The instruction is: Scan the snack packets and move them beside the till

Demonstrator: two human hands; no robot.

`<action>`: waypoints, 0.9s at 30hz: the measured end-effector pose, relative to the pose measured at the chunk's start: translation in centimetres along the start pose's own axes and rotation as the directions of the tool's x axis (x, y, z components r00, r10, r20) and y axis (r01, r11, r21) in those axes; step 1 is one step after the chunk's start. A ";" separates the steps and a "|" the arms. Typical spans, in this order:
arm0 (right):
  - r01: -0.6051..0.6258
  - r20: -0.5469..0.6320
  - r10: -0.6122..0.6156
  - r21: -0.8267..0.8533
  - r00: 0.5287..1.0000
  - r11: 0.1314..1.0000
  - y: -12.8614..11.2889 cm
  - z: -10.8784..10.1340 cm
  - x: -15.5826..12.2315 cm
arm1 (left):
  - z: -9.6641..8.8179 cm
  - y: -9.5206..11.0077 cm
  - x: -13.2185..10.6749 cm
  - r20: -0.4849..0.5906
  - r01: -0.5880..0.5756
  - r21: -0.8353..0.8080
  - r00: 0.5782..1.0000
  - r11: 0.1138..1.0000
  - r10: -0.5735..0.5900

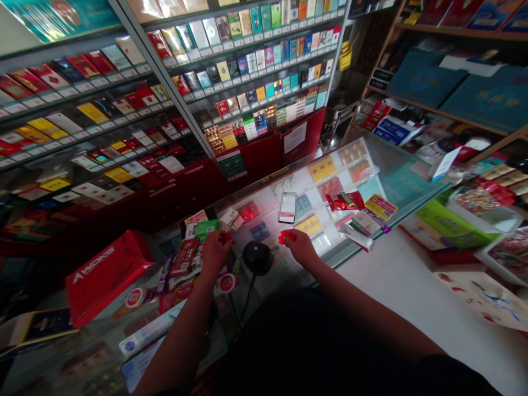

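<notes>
My left hand (214, 254) is closed above the pile of packets on the glass counter, its fingers curled together near a dark red spot. What it holds, if anything, I cannot make out. My right hand (300, 248) is closed over the counter, thumb and fingers pinched together. Bright red shows at its fingertips; whether that is a small red item or red light is unclear. Between the hands stands a black round-topped scanner-like device (258, 257) with a cable. Beyond my right hand a phone-like device (287, 207) with a blurred screen lies on the glass.
Left of my left hand are a red box (108, 278), a green pack (207, 228) and round tubs (226, 282). Right along the counter lie a red snack bag (345, 201) and a yellow packet (381, 207). Shelves of small boxes (251, 60) line the wall ahead.
</notes>
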State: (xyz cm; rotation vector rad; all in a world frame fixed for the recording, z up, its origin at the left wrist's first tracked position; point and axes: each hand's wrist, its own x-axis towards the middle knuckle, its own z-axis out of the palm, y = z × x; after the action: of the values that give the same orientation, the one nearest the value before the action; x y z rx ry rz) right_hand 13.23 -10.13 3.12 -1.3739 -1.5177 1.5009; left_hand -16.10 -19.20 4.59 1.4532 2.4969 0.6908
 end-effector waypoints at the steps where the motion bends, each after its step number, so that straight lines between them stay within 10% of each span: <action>1: 0.001 0.003 -0.001 0.013 1.000 1.000 0.2 0.0 0.0 | 0.0 0.0 0.0 0.000 0.001 0.001 1.000 1.000 -0.001; 11: -0.009 -0.016 0.010 0.053 1.000 0.999 1.6 -1.9 -0.7 | -2.1 0.8 -1.4 -0.155 -0.079 0.036 0.984 0.996 0.084; 18: -0.049 -0.066 0.053 0.055 0.996 0.997 3.9 -5.1 -1.9 | -5.0 9.0 -5.0 -0.356 -0.273 -0.035 0.902 0.961 0.244; 27: -0.089 -0.203 0.095 0.040 0.975 0.995 6.1 -12.5 -4.7 | 2.6 19.8 -7.7 0.111 -0.232 -0.404 0.948 0.885 0.299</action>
State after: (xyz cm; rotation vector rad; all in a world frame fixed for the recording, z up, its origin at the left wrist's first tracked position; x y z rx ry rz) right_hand 27.72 -11.28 0.77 -1.5476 -1.3143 1.3834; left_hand 4.20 -16.76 11.07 1.6315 1.9104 0.9934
